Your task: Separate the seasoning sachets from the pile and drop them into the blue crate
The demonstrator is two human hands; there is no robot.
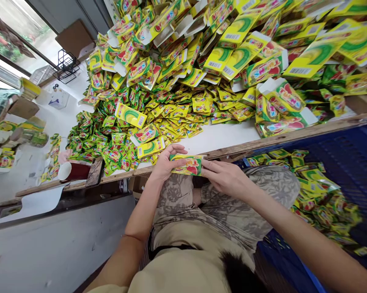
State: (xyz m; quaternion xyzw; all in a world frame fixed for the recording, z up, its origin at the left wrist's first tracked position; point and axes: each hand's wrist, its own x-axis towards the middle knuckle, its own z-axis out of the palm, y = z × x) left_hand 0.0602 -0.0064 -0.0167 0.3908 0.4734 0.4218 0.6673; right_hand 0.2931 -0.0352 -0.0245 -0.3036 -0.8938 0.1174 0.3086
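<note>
Both my hands hold one small yellow-green carton (187, 165) with red lettering, over my lap just in front of the table's wooden edge (262, 142). My left hand (165, 162) grips its left end, thumb on top and fingers curled round. My right hand (224, 177) pinches the right end with fingers pressed together. On the white table beyond lies a big heap of small green-yellow sachets (146, 118), with a pile of open flat cartons (232, 53) behind it.
A blue plastic crate (348, 162) at my right holds several loose sachets. A red-and-white cup (71, 171) stands at the table's left edge. Cardboard boxes (23, 108) and a black wire rack (65, 65) sit at the far left by a window.
</note>
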